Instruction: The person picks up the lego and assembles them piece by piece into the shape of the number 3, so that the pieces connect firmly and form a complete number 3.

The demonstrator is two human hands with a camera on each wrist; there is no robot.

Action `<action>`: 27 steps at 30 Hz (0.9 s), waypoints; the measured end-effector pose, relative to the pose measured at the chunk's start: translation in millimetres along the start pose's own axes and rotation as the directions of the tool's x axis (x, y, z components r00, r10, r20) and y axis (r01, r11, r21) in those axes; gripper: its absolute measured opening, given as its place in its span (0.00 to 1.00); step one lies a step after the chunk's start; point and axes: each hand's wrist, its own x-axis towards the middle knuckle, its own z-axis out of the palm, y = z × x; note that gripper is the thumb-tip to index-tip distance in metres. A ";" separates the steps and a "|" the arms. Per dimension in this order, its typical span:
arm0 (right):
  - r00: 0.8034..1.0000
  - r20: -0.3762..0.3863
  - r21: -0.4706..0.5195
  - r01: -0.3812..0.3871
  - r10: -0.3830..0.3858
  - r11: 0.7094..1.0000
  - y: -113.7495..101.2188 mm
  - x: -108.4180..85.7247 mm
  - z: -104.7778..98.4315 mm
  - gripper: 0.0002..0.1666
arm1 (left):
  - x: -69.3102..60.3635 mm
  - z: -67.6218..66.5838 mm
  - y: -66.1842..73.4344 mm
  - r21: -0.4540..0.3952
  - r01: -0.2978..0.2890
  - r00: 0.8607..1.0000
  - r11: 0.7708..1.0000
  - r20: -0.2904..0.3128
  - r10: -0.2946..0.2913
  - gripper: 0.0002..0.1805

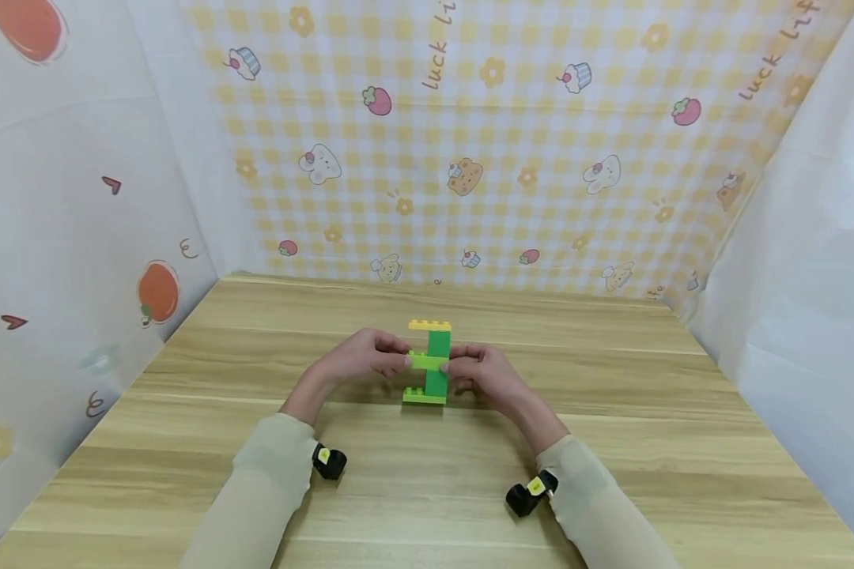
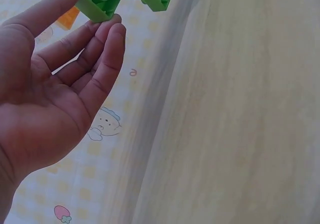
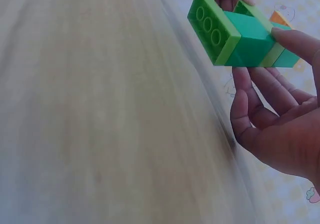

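An E-shaped toy building-block assembly [image 1: 437, 383] is held in the air between both hands. Two green bricks [image 3: 247, 36] form its spine. A yellow-orange plate [image 1: 429, 325] tops it, with one lime plate [image 1: 427, 362] in the middle and another lime plate [image 1: 423, 398] at the bottom. My left hand [image 1: 361, 356] pinches the free end of the middle plate between thumb and fingers. From the other side, my right hand [image 1: 494, 375] grips the spine, its thumb on the middle plate's end. Hollow undersides of the lime plates show in the wrist views.
A wood-grain table [image 1: 413, 490] lies below the hands. Behind it hangs a yellow checked cloth [image 1: 427, 213] with cartoon prints, and white cloths stand at the left [image 1: 78, 237] and right [image 1: 797, 261]. Each sleeve carries a small black camera [image 1: 329, 462].
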 end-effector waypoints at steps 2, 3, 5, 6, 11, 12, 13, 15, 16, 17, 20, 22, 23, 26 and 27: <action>1.000 -0.021 -0.009 -0.015 0.015 1.000 0.1 3.3 0.0 0.28 | 1.8 -0.5 -1.2 -0.002 0.014 1.000 1.000 -0.004 -0.014 0.25; 0.999 -0.029 -0.007 -0.022 0.022 1.000 0.2 5.0 0.0 0.28 | 2.6 -0.6 -1.6 -0.004 0.018 1.000 1.000 -0.003 -0.018 0.26; 0.999 -0.042 -0.006 -0.031 0.031 0.999 -0.2 7.7 -0.1 0.28 | 3.7 -0.8 -1.1 -0.011 0.029 1.000 1.000 -0.002 -0.029 0.26; 0.998 -0.049 -0.008 -0.037 0.036 0.999 -1.0 9.0 0.0 0.28 | 4.4 -1.3 -0.9 -0.017 0.035 0.999 0.999 -0.002 -0.035 0.26; 0.996 -0.071 0.003 -0.062 0.062 0.998 -4.7 14.0 -0.1 0.27 | 8.9 -4.1 -1.9 0.001 0.050 0.999 0.999 -0.010 -0.050 0.25; 0.995 -0.073 0.005 -0.068 0.068 0.998 -5.3 14.5 -0.2 0.27 | 10.0 -4.5 -2.6 0.008 0.055 0.998 0.998 -0.012 -0.055 0.25; 0.994 -0.075 0.011 -0.073 0.074 0.997 -5.4 14.8 -0.4 0.27 | 10.9 -4.7 -3.3 0.014 0.059 0.998 0.998 -0.015 -0.059 0.25; 0.993 -0.079 0.013 -0.083 0.084 0.996 -5.1 15.7 -0.8 0.27 | 12.4 -4.6 -4.7 0.021 0.068 0.998 0.997 -0.018 -0.068 0.25; 0.993 -0.080 0.010 -0.088 0.088 0.996 -5.1 15.9 -0.8 0.28 | 13.0 -4.4 -5.3 0.023 0.074 0.997 0.997 -0.020 -0.073 0.25; 0.992 -0.084 0.007 -0.092 0.093 0.996 -4.7 16.3 -0.8 0.28 | 13.5 -4.0 -5.9 0.023 0.078 0.997 0.997 -0.022 -0.078 0.25; 0.990 -0.098 -0.004 -0.101 0.100 0.995 -4.0 17.0 -0.5 0.27 | 14.4 -2.8 -7.4 0.018 0.089 0.995 0.996 -0.034 -0.089 0.25; 0.990 -0.103 -0.010 -0.098 0.097 0.995 -3.2 17.6 0.1 0.27 | 15.1 -1.7 -8.7 0.008 0.099 0.994 0.995 -0.044 -0.099 0.25; 0.990 -0.105 -0.009 -0.097 0.096 0.995 -2.7 17.9 0.3 0.27 | 15.2 -1.1 -9.3 0.002 0.105 0.993 0.994 -0.048 -0.105 0.25; 0.990 -0.109 -0.006 -0.090 0.088 0.996 -1.4 19.0 0.6 0.26 | 15.9 0.9 -10.1 -0.015 0.126 0.990 0.992 -0.061 -0.127 0.24; 0.990 -0.109 -0.005 -0.086 0.085 0.996 -1.1 19.3 0.6 0.26 | 16.3 1.4 -10.1 -0.019 0.131 0.989 0.991 -0.065 -0.132 0.24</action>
